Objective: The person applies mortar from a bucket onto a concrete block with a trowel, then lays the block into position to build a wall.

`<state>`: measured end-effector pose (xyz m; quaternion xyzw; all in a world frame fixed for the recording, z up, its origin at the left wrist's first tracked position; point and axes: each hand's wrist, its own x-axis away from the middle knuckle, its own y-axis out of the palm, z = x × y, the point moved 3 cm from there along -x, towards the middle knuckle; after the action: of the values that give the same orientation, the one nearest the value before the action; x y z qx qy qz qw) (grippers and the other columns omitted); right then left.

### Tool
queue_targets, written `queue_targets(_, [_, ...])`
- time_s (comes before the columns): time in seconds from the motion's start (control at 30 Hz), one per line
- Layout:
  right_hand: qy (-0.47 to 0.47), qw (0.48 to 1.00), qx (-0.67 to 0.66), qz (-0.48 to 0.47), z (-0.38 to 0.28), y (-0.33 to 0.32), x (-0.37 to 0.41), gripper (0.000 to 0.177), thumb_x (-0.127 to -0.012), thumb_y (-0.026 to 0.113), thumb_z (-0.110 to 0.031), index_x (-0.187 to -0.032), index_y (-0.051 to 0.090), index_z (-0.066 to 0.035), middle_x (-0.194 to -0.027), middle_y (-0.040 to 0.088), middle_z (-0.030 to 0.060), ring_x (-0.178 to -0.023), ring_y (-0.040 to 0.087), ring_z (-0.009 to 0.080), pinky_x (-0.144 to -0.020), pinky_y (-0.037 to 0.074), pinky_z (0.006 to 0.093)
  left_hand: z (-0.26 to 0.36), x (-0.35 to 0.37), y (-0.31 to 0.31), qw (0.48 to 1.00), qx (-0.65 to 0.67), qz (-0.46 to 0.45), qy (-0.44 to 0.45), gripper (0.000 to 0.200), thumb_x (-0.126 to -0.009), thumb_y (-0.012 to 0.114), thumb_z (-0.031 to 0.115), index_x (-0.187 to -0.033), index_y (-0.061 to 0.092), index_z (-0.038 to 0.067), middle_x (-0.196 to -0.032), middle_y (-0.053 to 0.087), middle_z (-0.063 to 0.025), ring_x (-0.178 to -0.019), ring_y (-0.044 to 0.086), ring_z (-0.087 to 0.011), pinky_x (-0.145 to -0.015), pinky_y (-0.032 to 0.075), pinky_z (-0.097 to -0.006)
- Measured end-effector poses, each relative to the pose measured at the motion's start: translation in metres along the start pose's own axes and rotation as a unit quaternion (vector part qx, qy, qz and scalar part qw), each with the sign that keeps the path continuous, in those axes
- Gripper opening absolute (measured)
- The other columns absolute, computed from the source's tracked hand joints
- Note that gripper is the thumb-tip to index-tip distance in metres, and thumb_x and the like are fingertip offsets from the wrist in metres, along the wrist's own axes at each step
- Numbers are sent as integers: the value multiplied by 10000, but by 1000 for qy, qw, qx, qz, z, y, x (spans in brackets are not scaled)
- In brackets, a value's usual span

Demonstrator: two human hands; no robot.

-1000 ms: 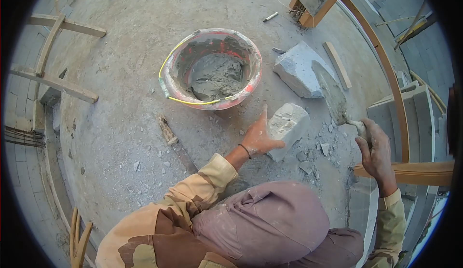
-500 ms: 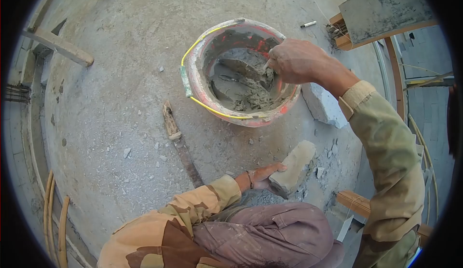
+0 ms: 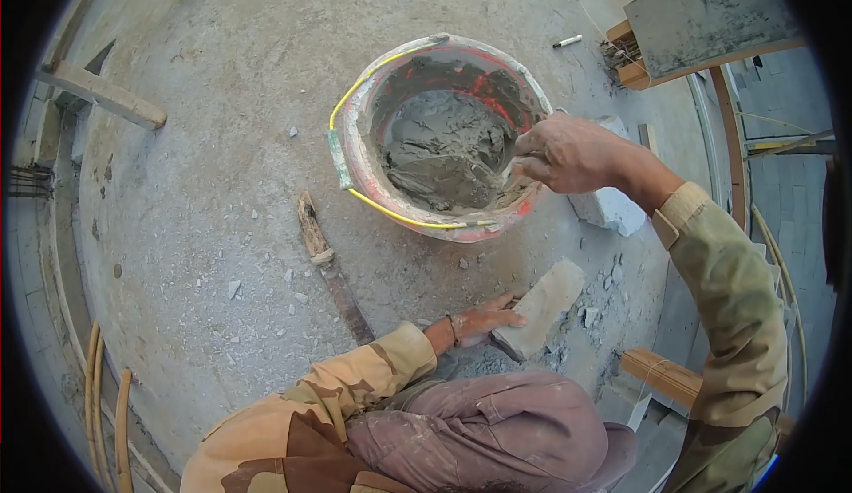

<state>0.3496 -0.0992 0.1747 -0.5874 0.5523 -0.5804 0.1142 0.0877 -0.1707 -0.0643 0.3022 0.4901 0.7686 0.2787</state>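
Note:
A round bucket (image 3: 355, 138) with a yellow wire handle holds wet grey mortar (image 3: 444, 151). Over its right rim, my right hand (image 3: 572, 154) is closed around the handle of a trowel (image 3: 510, 182), whose lower part is in the mortar. Near my knees, my left hand (image 3: 485, 321) grips the left side of a pale block piece (image 3: 543, 305), which is tilted above the rubble. A long tool with a worn wooden handle (image 3: 312, 227) lies on the floor to the left of that hand.
A white block (image 3: 608, 209) lies right of the bucket, with a marker (image 3: 567, 41) beyond it. Rubble (image 3: 590, 317) surrounds the pale piece. Wooden beams (image 3: 106, 94) stand at the upper left; a board (image 3: 710, 18) is at the upper right and timber (image 3: 661, 375) at the lower right.
My right hand has moved right and down to the bucket's rim, and the mortar has been turned over. My left hand has shifted slightly on the block piece.

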Motion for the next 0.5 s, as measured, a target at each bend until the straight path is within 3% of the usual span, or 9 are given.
queue_targets(0.1, [60, 996, 72, -2, 0, -12, -2, 303, -991, 626, -249, -951, 752, 24, -865, 729, 254, -845, 713, 450, -772, 542, 542, -3, 7, -3, 999, -49, 10, 19, 956, -930, 797, 277, -1671, 229, 72, -1576, 451, -123, -1442, 469, -241, -1191, 408, -408])
queue_targets(0.33, [4, 998, 32, -61, -13, 17, -15, 267, -999, 625, -216, -990, 744, 22, -859, 717, 261, -825, 702, 444, -778, 533, 522, -11, 12, -20, 986, -154, 60, 1, 1103, -866, 851, 255, -1701, 154, 71, -1614, 400, -167, -1497, 399, -264, -1235, 343, -421])
queue_targets(0.47, [5, 999, -2, -48, -15, 15, -11, 285, -1001, 634, -232, -983, 742, 32, -845, 711, 263, -810, 692, 444, -772, 521, 526, -12, 8, -20, 992, -114, 46, -1, 1106, -868, 848, 249, -1704, 146, 71, -1624, 388, -172, -1502, 399, -285, -1231, 357, -427])
queue_targets(0.5, [3, 998, -12, -66, -14, 12, -10, 290, -1001, 639, -236, -990, 744, 34, -852, 713, 263, -814, 695, 440, -774, 520, 523, -6, 12, -13, 994, -97, 40, 7, 1147, -859, 844, 324, -1701, 122, 32, -1642, 355, -209, -1508, 384, -309, -1235, 345, -413])
